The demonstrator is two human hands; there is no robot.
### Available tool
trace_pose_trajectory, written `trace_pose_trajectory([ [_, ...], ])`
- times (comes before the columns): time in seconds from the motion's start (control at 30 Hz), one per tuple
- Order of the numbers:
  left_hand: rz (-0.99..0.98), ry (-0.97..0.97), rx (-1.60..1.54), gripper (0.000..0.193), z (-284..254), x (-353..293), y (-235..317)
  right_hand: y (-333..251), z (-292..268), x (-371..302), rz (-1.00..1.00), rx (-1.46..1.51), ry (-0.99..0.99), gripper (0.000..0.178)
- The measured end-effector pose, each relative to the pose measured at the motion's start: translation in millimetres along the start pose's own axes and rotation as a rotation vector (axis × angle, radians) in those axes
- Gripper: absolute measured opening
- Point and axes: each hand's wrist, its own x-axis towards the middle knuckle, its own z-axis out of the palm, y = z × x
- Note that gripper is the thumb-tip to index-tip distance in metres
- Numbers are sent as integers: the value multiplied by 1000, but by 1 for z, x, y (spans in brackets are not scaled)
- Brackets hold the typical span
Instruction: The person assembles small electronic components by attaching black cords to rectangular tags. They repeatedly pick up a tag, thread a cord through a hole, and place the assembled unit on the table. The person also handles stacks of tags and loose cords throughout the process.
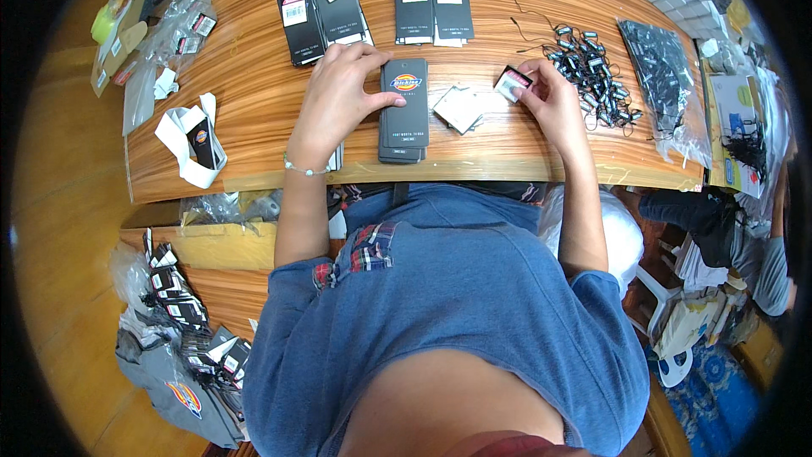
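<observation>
A stack of dark grey hang tags (403, 135) stands lengthwise at the table's near middle, its top tag bearing a coloured oval logo. Over its left edge reaches my left hand (337, 100), fingers spread, thumb tip touching the top tag. Beyond those fingers lie overlapping tags with white barcode stickers (293, 13). Between finger and thumb, my right hand (550, 101) pinches a small black card with a white and red sticker (512, 83). Left of that hand is a small pile of white square labels (459, 108), beside the grey stack.
Black string loops with small fasteners (596, 76) are heaped at the right, beside a plastic bag of dark strings (664, 80). Two stickered tag stacks (433, 13) sit farther back. A coiled white ribbon (190, 142) lies at left. Another person (765, 275) is at the right edge.
</observation>
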Motion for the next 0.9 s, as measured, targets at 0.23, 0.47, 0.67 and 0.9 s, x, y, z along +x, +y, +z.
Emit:
trace_pose_trajectory([
  [0.23,-4,130,-109,46,6,-5,-2,-34,8,-6,-52,301,83,25],
  [0.47,9,92,-153,49,8,-5,-11,-49,18,-5,-63,375,-3,27],
  [0.67,-68,59,-359,38,4,-4,-13,-61,20,-6,-59,388,-119,29],
  [0.9,-323,-85,-1095,30,-7,-13,-3,-76,23,-10,-38,442,-242,32],
])
